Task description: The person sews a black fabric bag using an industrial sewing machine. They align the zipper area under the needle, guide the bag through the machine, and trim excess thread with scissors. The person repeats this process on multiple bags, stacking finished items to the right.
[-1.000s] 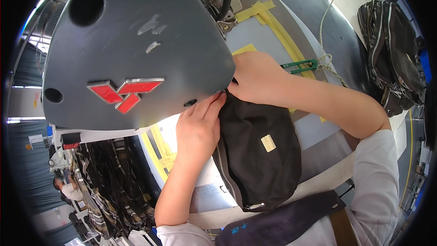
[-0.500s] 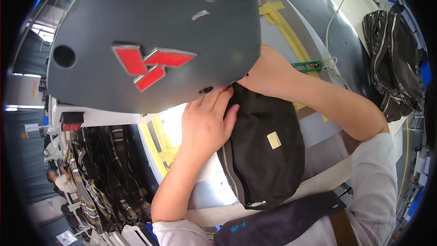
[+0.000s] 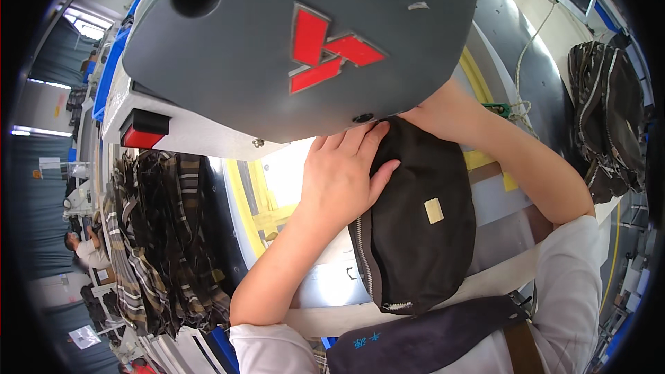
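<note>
A black fabric bag piece lies on the work surface below the dark grey sewing machine head. A silver zipper runs along its left side and lower end, and a small cream tag sits on its face. My left hand rests flat at the bag's upper left edge, fingers stretched out and fingertips close below the machine head. At the bag's upper right is my right hand, its fingers hidden behind the machine head. The sewing point is also hidden.
Striped and dark fabric pieces hang in a pile at the left. More black zippered bag pieces are stacked at the right. Green thread snips on a cord lie beyond my right wrist. Yellow tape marks the machine bed.
The whole view has shifted, so the machine head and pile appear displaced. Both hands stay at the bag's upper end, with little visible movement relative to it.
</note>
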A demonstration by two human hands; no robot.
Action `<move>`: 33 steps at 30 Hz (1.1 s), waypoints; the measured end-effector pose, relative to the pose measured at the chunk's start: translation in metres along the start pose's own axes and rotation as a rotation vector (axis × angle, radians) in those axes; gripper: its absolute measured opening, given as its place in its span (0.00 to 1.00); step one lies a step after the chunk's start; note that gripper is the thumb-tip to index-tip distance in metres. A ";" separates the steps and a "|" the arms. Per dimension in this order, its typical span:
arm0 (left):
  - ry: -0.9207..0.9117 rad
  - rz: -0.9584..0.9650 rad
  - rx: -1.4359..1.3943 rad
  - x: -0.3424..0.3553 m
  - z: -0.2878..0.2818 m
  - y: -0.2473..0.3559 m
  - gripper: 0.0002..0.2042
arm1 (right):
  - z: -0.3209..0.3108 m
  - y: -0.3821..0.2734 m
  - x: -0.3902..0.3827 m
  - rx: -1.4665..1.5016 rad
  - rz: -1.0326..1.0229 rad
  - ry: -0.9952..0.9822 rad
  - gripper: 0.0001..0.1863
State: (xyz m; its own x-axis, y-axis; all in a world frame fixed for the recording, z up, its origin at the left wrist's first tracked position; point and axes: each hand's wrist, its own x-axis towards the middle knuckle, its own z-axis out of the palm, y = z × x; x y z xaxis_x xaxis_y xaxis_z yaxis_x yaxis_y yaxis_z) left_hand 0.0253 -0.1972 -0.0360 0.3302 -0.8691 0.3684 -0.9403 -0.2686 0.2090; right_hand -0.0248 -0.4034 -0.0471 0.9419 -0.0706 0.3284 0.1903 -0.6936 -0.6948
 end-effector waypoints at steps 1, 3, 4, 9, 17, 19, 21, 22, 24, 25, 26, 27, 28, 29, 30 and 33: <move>-0.001 -0.004 -0.003 -0.001 0.000 -0.001 0.22 | -0.004 -0.003 -0.003 -0.062 -0.025 0.009 0.06; -0.003 -0.014 -0.009 -0.001 0.000 -0.001 0.22 | -0.004 -0.009 -0.013 -0.249 -0.132 0.017 0.05; -0.004 -0.020 -0.012 -0.001 -0.001 0.000 0.22 | -0.004 -0.010 -0.017 -0.343 -0.186 0.021 0.04; -0.023 -0.033 -0.010 0.000 -0.001 0.002 0.22 | 0.003 -0.009 -0.023 -0.546 -0.406 0.037 0.07; -0.052 -0.032 0.019 0.000 -0.003 0.005 0.23 | 0.006 -0.014 -0.023 -0.644 -0.450 -0.031 0.07; -0.054 -0.079 -0.057 -0.004 -0.004 0.004 0.22 | 0.006 -0.014 -0.025 -0.668 -0.442 -0.047 0.07; -0.059 -0.111 -0.104 -0.006 -0.004 0.003 0.22 | 0.005 -0.016 -0.029 -0.677 -0.424 -0.054 0.07; -0.061 -0.119 -0.113 -0.006 -0.005 0.002 0.22 | 0.004 -0.016 -0.031 -0.682 -0.415 -0.057 0.08; -0.060 -0.122 -0.121 -0.005 -0.005 0.000 0.21 | 0.005 -0.015 -0.033 -0.679 -0.426 -0.064 0.08; -0.056 -0.117 -0.121 -0.005 -0.006 -0.001 0.21 | 0.005 -0.015 -0.033 -0.678 -0.431 -0.066 0.09; -0.052 -0.111 -0.122 -0.004 -0.005 -0.001 0.21 | 0.005 -0.015 -0.034 -0.690 -0.432 -0.067 0.09; -0.060 -0.109 -0.118 -0.005 -0.006 -0.001 0.21 | 0.006 -0.016 -0.034 -0.699 -0.436 -0.070 0.10; -0.068 -0.108 -0.115 -0.005 -0.006 -0.001 0.21 | 0.007 -0.017 -0.034 -0.708 -0.440 -0.072 0.10; -0.077 -0.106 -0.111 -0.005 -0.007 -0.001 0.21 | 0.008 -0.017 -0.034 -0.704 -0.449 -0.069 0.10; -0.076 -0.099 -0.072 -0.005 -0.006 0.002 0.21 | 0.008 -0.016 -0.034 -0.703 -0.454 -0.070 0.10; -0.070 -0.079 0.003 -0.004 -0.003 0.008 0.22 | 0.010 -0.013 -0.035 -0.688 -0.456 -0.055 0.10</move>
State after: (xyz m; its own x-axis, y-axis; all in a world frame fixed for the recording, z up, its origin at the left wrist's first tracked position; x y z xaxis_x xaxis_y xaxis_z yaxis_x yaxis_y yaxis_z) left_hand 0.0168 -0.1949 -0.0327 0.3966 -0.8720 0.2870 -0.9119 -0.3384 0.2320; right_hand -0.0572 -0.3842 -0.0559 0.8287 0.3467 0.4395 0.3620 -0.9307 0.0516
